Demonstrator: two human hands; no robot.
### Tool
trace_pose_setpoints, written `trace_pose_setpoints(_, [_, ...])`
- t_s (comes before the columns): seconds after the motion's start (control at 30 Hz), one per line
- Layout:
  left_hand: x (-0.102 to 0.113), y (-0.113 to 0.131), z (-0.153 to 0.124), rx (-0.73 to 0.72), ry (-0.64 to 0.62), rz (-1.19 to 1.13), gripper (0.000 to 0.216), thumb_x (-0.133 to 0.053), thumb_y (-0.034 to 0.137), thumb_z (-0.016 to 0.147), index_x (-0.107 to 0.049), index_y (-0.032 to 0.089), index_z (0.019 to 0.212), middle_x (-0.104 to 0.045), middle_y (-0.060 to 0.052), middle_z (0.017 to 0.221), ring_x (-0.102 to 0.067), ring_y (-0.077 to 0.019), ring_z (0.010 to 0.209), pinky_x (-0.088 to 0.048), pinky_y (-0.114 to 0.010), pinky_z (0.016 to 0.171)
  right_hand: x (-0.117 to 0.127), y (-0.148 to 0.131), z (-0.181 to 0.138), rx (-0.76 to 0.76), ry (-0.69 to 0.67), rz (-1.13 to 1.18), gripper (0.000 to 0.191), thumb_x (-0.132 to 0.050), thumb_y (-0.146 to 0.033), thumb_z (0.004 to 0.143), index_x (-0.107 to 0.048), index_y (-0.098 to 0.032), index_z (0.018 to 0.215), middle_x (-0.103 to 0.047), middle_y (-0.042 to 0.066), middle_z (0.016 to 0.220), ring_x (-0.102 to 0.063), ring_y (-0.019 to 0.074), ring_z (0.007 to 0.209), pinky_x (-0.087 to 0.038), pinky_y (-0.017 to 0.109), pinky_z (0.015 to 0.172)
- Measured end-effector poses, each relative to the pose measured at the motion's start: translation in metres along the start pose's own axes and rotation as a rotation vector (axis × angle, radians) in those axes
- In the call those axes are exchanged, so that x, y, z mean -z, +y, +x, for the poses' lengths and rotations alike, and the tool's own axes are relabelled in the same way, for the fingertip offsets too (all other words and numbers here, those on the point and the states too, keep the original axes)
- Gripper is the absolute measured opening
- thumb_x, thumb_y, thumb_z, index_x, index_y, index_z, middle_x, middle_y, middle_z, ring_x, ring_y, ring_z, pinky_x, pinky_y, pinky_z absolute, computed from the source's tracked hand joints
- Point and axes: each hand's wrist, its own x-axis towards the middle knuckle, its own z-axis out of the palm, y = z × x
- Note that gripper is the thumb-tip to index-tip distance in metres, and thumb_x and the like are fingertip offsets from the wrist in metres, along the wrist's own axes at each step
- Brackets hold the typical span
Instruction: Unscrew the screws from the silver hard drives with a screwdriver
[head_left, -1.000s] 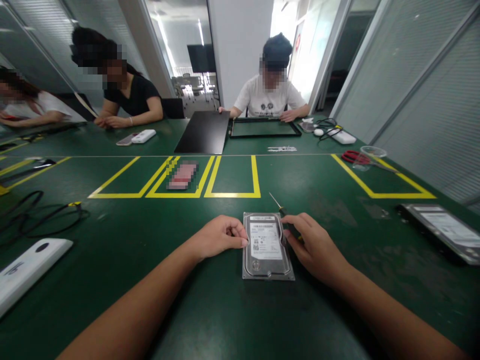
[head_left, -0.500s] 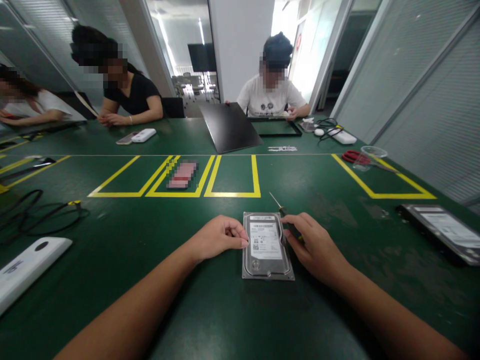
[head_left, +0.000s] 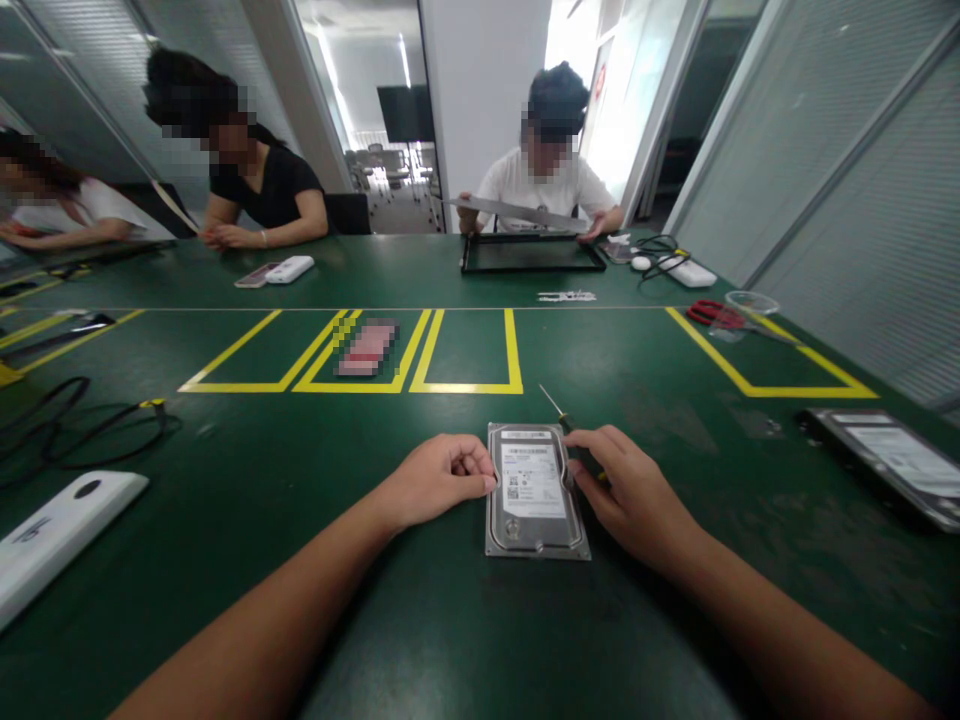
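Observation:
A silver hard drive (head_left: 534,500) with a white printed label lies on the green table in front of me, its long side pointing away. My left hand (head_left: 454,475) is closed at its left edge, thumb and curled fingers pinching there. Along the right edge rests my right hand (head_left: 619,485), closed round a screwdriver (head_left: 562,415) whose thin shaft points forward and left past the far right corner. My right fingertips also touch the drive's edge. Most of the screwdriver's handle is hidden in my palm.
Another hard drive (head_left: 885,455) lies at the right. A white power bank (head_left: 64,540) and a black cable (head_left: 64,430) are at the left. Yellow tape (head_left: 465,388) marks boxes ahead. Red-handled scissors (head_left: 716,315) lie far right. Across the table a person (head_left: 540,185) handles a panel over a black frame (head_left: 534,268).
The person opposite has raised and tilted the dark panel from the table to above the black frame. My hands, the screwdriver and the hard drive stay practically where they were.

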Motion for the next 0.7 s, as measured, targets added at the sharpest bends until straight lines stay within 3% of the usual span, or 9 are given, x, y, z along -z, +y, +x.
trace_pose_setpoints(0.3, [-0.0003, -0.0030, -0.0015, -0.031, 0.018, 0.153, 0.016, -0.067, 0.032, 0.083, -0.067, 0.016, 0.085, -0.061, 0.001, 0.075, -0.053, -0.0125, 0.068, -0.038, -0.023, 0.062, -0.0008, 0.0003, 0.0007, 0.005, 0.000, -0.012, 0.023, -0.045, -0.024, 0.096, -0.057, -0.021, 0.116, -0.058, 0.009, 0.100, -0.057, 0.0206, 0.089, -0.048, 0.033, 0.071])
trace_pose_setpoints(0.7, [-0.0001, 0.0044, -0.0095, -0.191, 0.056, 0.318, 0.011, -0.062, 0.026, 0.089, -0.069, 0.018, 0.087, -0.064, 0.000, 0.079, -0.053, -0.0125, 0.069, -0.039, -0.024, 0.065, 0.0005, 0.0021, 0.0005, 0.007, 0.011, -0.011, 0.024, -0.046, -0.024, 0.097, -0.056, -0.021, 0.118, -0.058, 0.009, 0.101, -0.057, 0.0199, 0.089, -0.049, 0.033, 0.073])
